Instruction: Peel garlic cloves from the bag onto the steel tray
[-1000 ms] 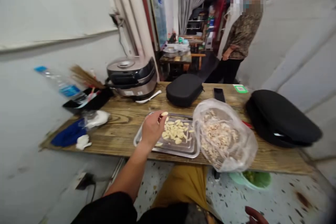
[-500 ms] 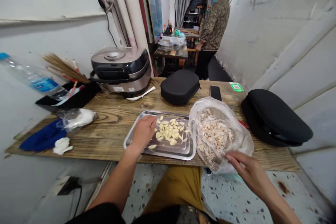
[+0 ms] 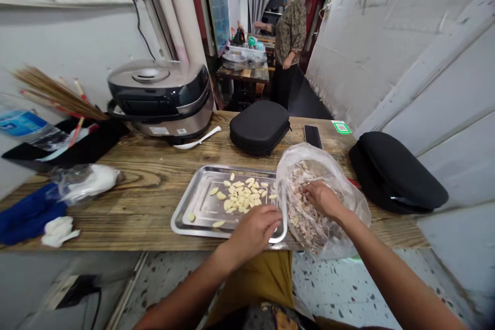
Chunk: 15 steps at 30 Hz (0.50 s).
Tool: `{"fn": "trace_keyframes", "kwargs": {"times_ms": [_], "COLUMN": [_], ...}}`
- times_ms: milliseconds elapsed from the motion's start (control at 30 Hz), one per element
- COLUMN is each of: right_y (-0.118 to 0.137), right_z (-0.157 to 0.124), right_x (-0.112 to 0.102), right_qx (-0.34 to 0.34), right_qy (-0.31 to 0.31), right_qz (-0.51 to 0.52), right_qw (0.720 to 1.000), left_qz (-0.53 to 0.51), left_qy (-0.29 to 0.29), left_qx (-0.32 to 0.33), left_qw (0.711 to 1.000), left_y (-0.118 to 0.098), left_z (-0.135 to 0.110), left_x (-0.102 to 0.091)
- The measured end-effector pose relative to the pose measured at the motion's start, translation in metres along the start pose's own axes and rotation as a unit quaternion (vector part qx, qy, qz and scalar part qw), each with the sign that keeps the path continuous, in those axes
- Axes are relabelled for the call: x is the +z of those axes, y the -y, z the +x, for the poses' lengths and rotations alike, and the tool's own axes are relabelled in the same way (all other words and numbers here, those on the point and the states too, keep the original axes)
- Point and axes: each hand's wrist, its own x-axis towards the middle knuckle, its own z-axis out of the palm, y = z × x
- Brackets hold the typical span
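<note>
The left hand (image 3: 255, 229) is hovering over the four o'clock edge of the metal tray (image 3: 201, 197), fingers curling loosely (whether they are gripping anything, I cannot tell). Peeled garlic cloves (image 3: 242, 196) are clustering about the tray's centre, two strays lying toward seven and eight. At three o'clock, the right hand (image 3: 322, 198) is reaching into a clear plastic bag (image 3: 286, 164) of garlic skins (image 3: 304, 223), fingertips bunching, their hold unclear; a rice cooker (image 3: 162, 105) is standing at eleven

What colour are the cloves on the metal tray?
The cloves on the metal tray are pale yellow, as the head view shows.
</note>
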Motion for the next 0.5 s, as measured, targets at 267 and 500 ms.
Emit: {"fn": "trace_keyframes", "kwargs": {"times_ms": [267, 500], "right_y": [-0.022, 0.008], "right_z": [-0.031, -0.001], "right_x": [-0.007, -0.006], "right_qx": [-0.025, 0.013], "right_qy": [-0.04, -0.028], "right_qz": [0.053, 0.04], "right_qw": [0.997, 0.999], "left_qz": [0.15, 0.145], "left_qy": [0.168, 0.162], "left_qx": [0.051, 0.02], "left_qw": [0.973, 0.976], "left_y": [-0.026, -0.042], "left_z": [0.05, 0.051], "left_x": [0.023, 0.031]}}
